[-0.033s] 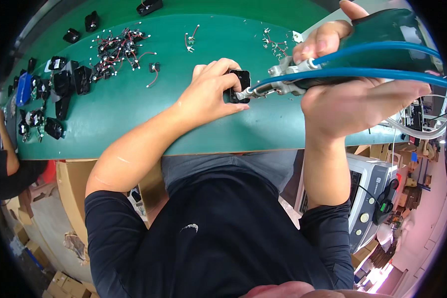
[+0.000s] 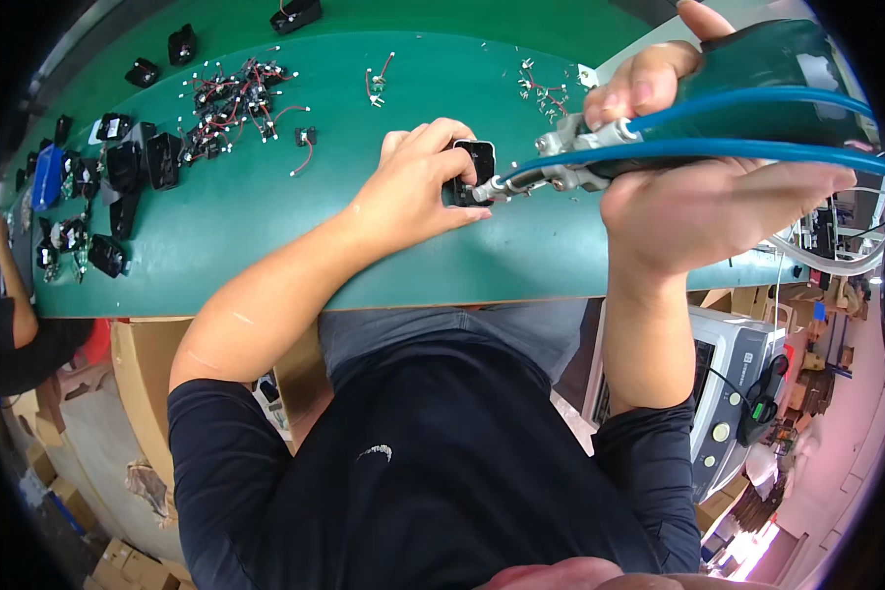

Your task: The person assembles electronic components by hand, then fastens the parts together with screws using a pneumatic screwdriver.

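Note:
My left hand (image 2: 418, 177) is closed around a small black plastic housing (image 2: 480, 157), pinning it to the green table top. In my right hand (image 2: 683, 216) is a dark green power screwdriver (image 2: 782, 84), tilted, fingers on its far side and palm on its near side. Its metal nose (image 2: 570, 162) carries two blue hoses (image 2: 737, 148) and points down-left. The tip meets the near right part of the housing, by my left fingertips; whether a screw is there is too small to tell.
On the green table (image 2: 364, 265) lie a heap of small parts with red and black wires (image 2: 236, 103), several black housings (image 2: 162, 157) and a blue box (image 2: 46, 177). Loose bits (image 2: 541, 93) lie farther off. A grey machine (image 2: 728, 403) stands right; another person's arm (image 2: 10, 280) shows left.
The screwdriver and my right hand have shifted very slightly to the right and nearer. My left hand and the housing stay almost in place.

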Action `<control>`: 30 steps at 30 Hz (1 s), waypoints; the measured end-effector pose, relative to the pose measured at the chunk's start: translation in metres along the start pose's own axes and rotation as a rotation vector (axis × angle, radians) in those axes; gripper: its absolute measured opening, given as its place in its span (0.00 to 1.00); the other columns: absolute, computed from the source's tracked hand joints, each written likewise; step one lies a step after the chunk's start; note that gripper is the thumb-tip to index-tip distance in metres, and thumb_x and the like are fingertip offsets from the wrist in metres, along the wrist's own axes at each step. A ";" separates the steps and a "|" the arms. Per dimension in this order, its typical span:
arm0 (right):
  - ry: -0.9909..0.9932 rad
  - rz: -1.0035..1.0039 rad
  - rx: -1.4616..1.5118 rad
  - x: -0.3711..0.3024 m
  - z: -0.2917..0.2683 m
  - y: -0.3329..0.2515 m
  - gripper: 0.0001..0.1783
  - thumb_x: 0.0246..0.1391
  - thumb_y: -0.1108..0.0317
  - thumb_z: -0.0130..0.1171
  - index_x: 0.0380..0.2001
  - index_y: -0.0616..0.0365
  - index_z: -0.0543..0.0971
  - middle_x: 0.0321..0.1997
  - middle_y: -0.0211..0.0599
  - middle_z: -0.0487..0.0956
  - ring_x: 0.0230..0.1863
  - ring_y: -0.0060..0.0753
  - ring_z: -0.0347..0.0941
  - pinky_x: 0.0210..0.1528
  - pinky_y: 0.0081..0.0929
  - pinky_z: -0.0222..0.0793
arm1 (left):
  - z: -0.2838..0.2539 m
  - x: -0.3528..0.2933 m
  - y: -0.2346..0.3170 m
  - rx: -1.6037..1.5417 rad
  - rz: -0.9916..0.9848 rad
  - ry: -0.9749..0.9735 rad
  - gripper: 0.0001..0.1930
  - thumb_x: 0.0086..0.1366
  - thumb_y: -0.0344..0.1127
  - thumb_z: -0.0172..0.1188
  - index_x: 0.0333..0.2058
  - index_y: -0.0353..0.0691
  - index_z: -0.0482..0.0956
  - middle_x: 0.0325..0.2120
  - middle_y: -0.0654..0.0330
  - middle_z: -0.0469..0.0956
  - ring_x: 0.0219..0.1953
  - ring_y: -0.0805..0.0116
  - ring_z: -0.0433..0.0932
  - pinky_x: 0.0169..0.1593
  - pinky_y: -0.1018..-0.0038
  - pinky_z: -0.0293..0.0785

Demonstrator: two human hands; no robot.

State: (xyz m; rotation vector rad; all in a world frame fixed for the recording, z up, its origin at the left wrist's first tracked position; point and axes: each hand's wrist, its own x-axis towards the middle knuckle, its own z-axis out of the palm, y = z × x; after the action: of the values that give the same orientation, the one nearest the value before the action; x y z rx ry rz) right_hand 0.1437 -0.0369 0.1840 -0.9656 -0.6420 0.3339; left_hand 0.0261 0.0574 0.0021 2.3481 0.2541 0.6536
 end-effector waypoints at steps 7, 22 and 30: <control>-0.142 -0.283 -0.029 0.028 -0.005 -0.010 0.51 0.66 0.23 0.27 0.47 0.66 0.76 0.15 0.34 0.68 0.12 0.30 0.65 0.16 0.25 0.67 | -0.002 0.004 -0.001 0.044 -0.016 -0.038 0.34 0.42 0.49 0.82 0.47 0.42 0.79 0.56 0.56 0.71 0.61 0.52 0.69 0.62 0.58 0.60; -0.284 -0.171 0.088 0.059 -0.033 -0.042 0.61 0.54 0.11 0.25 0.52 0.64 0.73 0.24 0.38 0.71 0.22 0.34 0.67 0.28 0.33 0.68 | 0.010 0.025 0.103 -1.890 -0.580 0.031 0.15 0.75 0.45 0.58 0.47 0.38 0.77 0.39 0.63 0.78 0.36 0.74 0.75 0.40 0.75 0.74; -0.088 -0.310 0.158 0.041 0.004 -0.056 0.48 0.66 0.23 0.32 0.43 0.65 0.75 0.15 0.29 0.68 0.13 0.23 0.63 0.14 0.19 0.61 | 0.071 0.066 0.095 -2.515 -0.293 0.381 0.08 0.74 0.40 0.60 0.40 0.43 0.79 0.34 0.66 0.79 0.35 0.74 0.77 0.40 0.75 0.75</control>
State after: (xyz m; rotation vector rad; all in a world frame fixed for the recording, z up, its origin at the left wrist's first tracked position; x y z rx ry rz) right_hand 0.1721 -0.0424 0.2473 -0.6907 -0.8206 0.1497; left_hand 0.1201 -0.0309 0.0450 -0.2169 -0.1241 0.5171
